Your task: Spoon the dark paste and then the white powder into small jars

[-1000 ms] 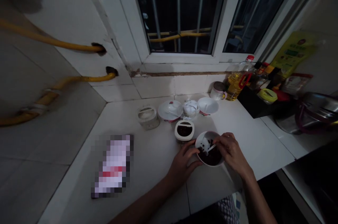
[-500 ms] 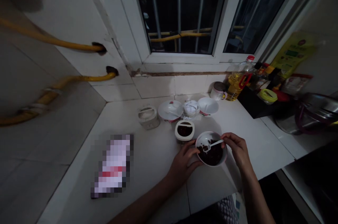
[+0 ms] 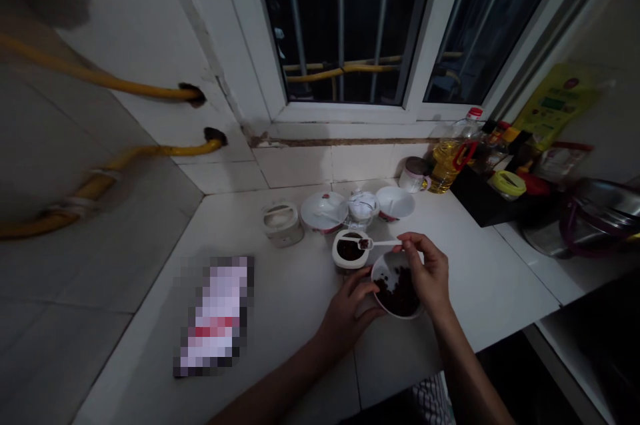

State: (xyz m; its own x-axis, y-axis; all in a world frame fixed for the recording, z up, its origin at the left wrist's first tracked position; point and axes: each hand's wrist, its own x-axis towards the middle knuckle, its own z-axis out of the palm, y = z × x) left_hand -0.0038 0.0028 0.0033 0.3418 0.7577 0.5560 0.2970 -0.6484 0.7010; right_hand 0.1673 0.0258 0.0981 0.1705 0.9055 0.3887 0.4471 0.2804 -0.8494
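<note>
My left hand [image 3: 353, 301] grips the left side of a white bowl [image 3: 384, 265] that holds dark red, chili-like bits. Pinched in my right hand [image 3: 427, 271] is the handle of a small white spoon [image 3: 385, 243]. Some of the dark red stuff lies in the spoon's head, which is over the right rim of a square white-rimmed jar [image 3: 343, 261]. That jar contains the same dark stuff and stands just behind the bowl. My right hand hides part of the bowl's right side.
Behind the jar are a lidded clear container [image 3: 283, 225], a floral bowl [image 3: 320, 211], a glass jar [image 3: 363, 207] and another bowl [image 3: 395, 201]. An oil bottle [image 3: 445, 165], a mug [image 3: 414, 175] and a steel pot [image 3: 600, 218] stand rightward. A pixelated item [image 3: 215, 318] lies left.
My right hand has moved the spoon from inside the bowl up and left to the jar's rim. The left hand stays on the bowl.
</note>
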